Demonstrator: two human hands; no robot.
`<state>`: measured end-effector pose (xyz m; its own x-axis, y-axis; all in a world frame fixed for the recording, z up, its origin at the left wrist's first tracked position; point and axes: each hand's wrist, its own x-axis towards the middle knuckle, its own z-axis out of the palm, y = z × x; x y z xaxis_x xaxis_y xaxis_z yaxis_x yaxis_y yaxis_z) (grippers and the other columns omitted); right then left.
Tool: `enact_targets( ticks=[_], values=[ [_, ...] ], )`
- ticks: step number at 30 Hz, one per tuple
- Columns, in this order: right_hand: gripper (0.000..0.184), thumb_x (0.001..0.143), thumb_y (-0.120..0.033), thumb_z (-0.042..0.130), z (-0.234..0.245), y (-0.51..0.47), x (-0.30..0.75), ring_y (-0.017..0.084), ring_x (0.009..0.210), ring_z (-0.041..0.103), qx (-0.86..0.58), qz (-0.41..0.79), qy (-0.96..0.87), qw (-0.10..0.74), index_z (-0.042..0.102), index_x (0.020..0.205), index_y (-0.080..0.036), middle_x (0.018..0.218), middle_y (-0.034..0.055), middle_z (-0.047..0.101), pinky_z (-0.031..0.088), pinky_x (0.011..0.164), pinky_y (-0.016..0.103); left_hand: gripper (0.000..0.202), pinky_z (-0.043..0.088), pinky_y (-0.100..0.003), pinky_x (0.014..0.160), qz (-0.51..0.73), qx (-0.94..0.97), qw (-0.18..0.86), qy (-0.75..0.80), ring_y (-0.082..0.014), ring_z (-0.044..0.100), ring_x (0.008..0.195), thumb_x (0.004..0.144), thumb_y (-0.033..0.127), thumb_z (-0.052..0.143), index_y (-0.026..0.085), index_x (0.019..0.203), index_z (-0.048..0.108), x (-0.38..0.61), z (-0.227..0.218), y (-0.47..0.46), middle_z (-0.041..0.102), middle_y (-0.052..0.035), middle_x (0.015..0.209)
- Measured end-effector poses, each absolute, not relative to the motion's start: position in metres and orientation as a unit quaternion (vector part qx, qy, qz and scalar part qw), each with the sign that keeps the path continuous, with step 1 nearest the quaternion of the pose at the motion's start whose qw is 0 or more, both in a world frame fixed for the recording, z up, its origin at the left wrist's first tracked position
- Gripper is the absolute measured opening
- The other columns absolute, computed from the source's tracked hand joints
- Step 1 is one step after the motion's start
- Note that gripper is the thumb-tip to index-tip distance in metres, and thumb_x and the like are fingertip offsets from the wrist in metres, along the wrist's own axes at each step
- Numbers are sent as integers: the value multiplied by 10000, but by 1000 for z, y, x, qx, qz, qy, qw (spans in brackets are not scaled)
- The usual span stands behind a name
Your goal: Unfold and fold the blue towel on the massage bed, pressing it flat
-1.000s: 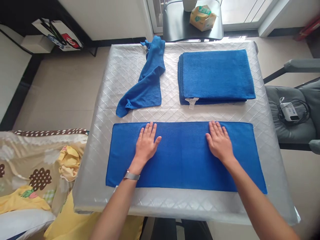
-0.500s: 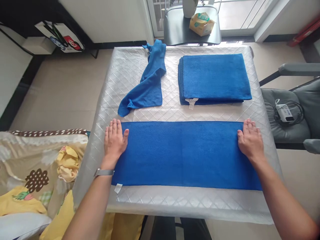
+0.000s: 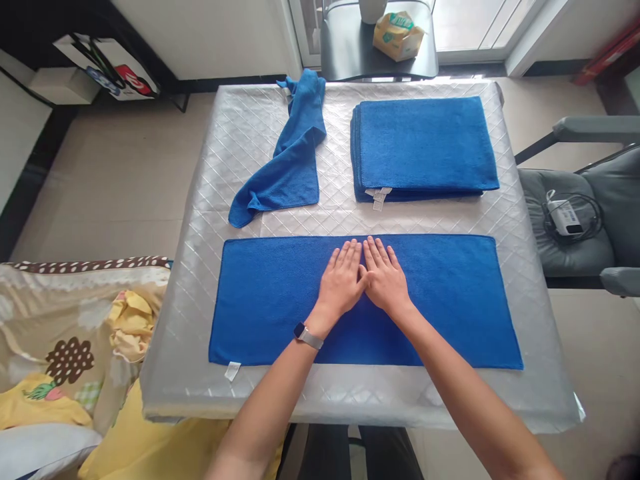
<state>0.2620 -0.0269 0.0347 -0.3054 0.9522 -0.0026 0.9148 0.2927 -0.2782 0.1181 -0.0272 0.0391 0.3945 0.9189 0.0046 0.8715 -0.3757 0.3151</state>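
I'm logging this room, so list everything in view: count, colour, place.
Quilted tablecloth: 1, silver, centre
Spread towel: 1, blue, tablecloth's near side
Crumpled towel: 1, blue, tablecloth's far left
Folded towel stack: 1, blue, tablecloth's far right
Chair: 1, black, beyond tablecloth
Soft pack: 1, yellow, on chair
Vessel: 1, white, on chair
Armchair: 1, grey, right side
Corded device: 1, white, on armchair
Unclear object: 1, red, upper right
Carrier bag: 1, mostly white, upper left
Box: 1, white, beside bag
Bedding: count unclear, beige print, lower left
Crumpled cloth: 1, yellow, on bedding
Smartwatch: 1, silver band, left wrist
Left hand: 1, bare, on spread towel
Right hand: 1, bare, on spread towel
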Motion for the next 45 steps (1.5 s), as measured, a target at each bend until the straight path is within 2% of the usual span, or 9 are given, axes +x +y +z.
enact_targets(
  ticks=[6, 13, 19, 25, 28, 33, 36, 40, 45],
  values=[
    [638, 1059, -359, 306, 30, -26, 338, 263, 1558, 251, -636, 72, -763, 92, 182, 1645, -140, 1661, 136, 317, 202, 1271, 521, 763, 150, -486, 1297, 64, 785, 100, 607, -256, 189, 1580, 1037, 598, 210, 119, 1632, 208, 30, 35, -19, 238, -129, 1694],
    [651, 1056, -390, 276, 29, -30, 449, 290, 1559, 242, -711, 43, -700, 48, 224, 1629, -86, 1665, 171, 311, 231, 1262, 538, 832, 123, -520, 1288, 42, 732, 95, 673, -294, 157, 1586, 1012, 647, 169, 84, 1620, 236, -82, 34, -17, 205, -169, 1701],
    [664, 1053, -391, 290, 27, -31, 489, 300, 1555, 252, -731, 46, -679, 45, 211, 1630, -73, 1669, 186, 296, 273, 1249, 532, 862, 154, -536, 1282, 70, 662, 95, 740, -333, 173, 1577, 1005, 650, 154, 44, 1614, 219, -128, 29, -10, 184, -201, 1700],
    [643, 1061, -384, 272, 40, -37, 465, 319, 1554, 249, -729, 5, -679, 85, 262, 1615, -59, 1652, 207, 320, 232, 1255, 568, 829, 113, -532, 1299, 105, 667, 61, 735, -342, 152, 1579, 1031, 624, 157, 36, 1613, 205, -108, 40, -15, 162, -176, 1711],
    [625, 1062, -350, 287, 52, -44, 412, 292, 1568, 209, -694, 2, -711, 114, 223, 1634, -106, 1660, 175, 313, 218, 1263, 558, 776, 138, -524, 1297, 141, 692, 47, 707, -305, 141, 1586, 1046, 578, 122, 63, 1621, 208, -55, 48, -24, 201, -177, 1702],
    [585, 1068, -308, 292, 56, -41, 295, 240, 1568, 214, -584, 79, -801, 108, 278, 1622, -121, 1656, 122, 327, 186, 1288, 477, 731, 200, -465, 1297, 124, 827, 129, 534, -243, 213, 1573, 1047, 572, 226, 131, 1631, 223, 69, 47, -32, 322, -134, 1666],
    [574, 1070, -310, 276, 46, -27, 259, 257, 1566, 221, -579, 109, -801, 105, 325, 1603, -103, 1661, 121, 307, 196, 1280, 480, 703, 199, -432, 1300, 117, 831, 137, 526, -222, 220, 1571, 1059, 529, 220, 107, 1620, 249, 111, 39, -29, 325, -127, 1663],
    [605, 1066, -332, 301, 34, -16, 270, 261, 1561, 240, -597, 107, -786, 119, 233, 1635, -138, 1661, 118, 308, 193, 1273, 509, 717, 176, -457, 1303, 95, 819, 124, 552, -235, 222, 1570, 1051, 553, 246, 130, 1630, 223, 104, 35, -23, 299, -119, 1672],
    [630, 1060, -356, 314, 30, -21, 333, 259, 1554, 262, -634, 71, -764, 98, 183, 1647, -169, 1654, 121, 338, 211, 1268, 517, 736, 160, -504, 1295, 72, 771, 105, 624, -263, 206, 1576, 1041, 598, 199, 158, 1630, 240, 26, 37, -20, 261, -116, 1689]
  ],
)
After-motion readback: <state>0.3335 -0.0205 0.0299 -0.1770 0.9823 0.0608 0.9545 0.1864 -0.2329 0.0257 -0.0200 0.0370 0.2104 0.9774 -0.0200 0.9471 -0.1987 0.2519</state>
